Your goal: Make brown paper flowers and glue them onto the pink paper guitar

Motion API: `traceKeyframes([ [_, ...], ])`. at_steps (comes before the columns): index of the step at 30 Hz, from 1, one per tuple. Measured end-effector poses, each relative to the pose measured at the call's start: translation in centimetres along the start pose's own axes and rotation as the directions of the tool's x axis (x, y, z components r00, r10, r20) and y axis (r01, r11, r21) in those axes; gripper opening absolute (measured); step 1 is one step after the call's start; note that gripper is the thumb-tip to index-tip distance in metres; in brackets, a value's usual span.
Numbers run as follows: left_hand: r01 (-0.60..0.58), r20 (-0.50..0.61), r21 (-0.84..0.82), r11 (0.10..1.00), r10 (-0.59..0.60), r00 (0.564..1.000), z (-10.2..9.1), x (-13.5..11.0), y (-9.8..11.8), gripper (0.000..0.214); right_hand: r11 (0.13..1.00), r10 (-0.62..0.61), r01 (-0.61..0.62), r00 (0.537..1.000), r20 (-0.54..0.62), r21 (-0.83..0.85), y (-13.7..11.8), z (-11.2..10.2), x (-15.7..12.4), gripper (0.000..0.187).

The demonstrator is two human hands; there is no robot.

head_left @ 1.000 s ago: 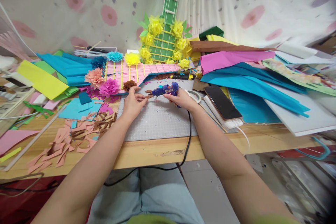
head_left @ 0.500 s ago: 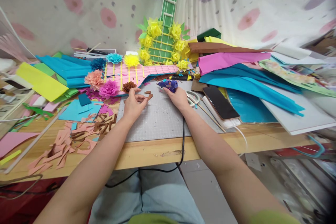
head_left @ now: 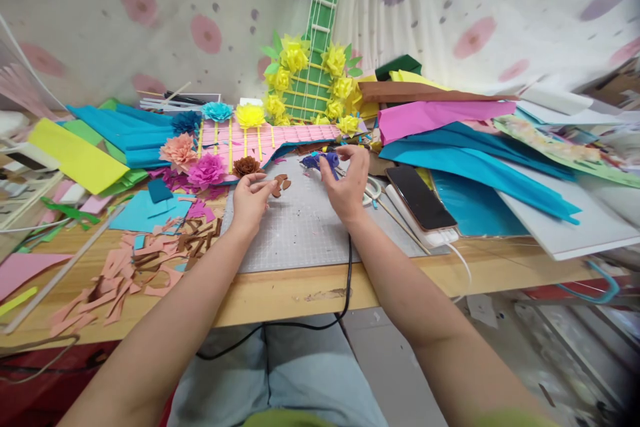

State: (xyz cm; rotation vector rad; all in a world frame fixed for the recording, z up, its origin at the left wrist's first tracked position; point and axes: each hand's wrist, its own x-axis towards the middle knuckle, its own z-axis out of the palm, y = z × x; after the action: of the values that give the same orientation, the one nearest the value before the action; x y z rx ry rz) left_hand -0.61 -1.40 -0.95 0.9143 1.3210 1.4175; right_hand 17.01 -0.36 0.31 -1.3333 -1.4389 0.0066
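Observation:
My left hand rests on the grey cutting mat and pinches small brown paper petals at its fingertips. My right hand hovers just right of them with its fingers spread over the blue glue gun. The gun lies on the mat's far edge, no longer gripped. Its black cord runs under my right wrist and off the table edge. A brown paper flower sits just beyond my left hand.
A pink paper guitar with paper flowers and a green one with yellow flowers stand behind. A phone and scissors lie to the right. Coloured paper sheets pile up on both sides, with cut scraps at front left.
My right hand carried the glue gun away from the petals, set it down at the mat's far edge and opened over it. My left hand stayed in place with the brown petals.

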Motion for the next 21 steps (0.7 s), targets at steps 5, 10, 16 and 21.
traceKeyframes([
  [5, 0.074, -0.032, -0.189, 0.979, -0.082, 0.996, 0.5, -0.5, 0.4, 0.035, 0.825, 0.185, -0.370, 0.892, 0.413, 0.428, -2.2, 2.7, -2.6, 0.027],
  [10, 0.092, -0.043, -0.227, 0.970, -0.104, 0.994, 1.1, -0.8, 0.2, 0.040, 0.519, 0.262, -0.692, 0.687, 0.678, 0.501, -2.2, 4.7, -3.5, 0.038],
  [16, 0.081, -0.008, -0.187, 0.979, -0.084, 0.996, 1.5, -1.0, -0.1, 0.047, 0.401, 0.310, -0.789, 0.594, 0.742, 0.465, -1.8, 4.7, -3.1, 0.039],
  [21, 0.106, 0.010, -0.169, 0.980, -0.106, 0.994, 1.3, -0.9, 0.3, 0.051, 0.372, 0.326, -0.799, 0.589, 0.740, 0.472, -1.7, 4.6, -2.9, 0.034],
])
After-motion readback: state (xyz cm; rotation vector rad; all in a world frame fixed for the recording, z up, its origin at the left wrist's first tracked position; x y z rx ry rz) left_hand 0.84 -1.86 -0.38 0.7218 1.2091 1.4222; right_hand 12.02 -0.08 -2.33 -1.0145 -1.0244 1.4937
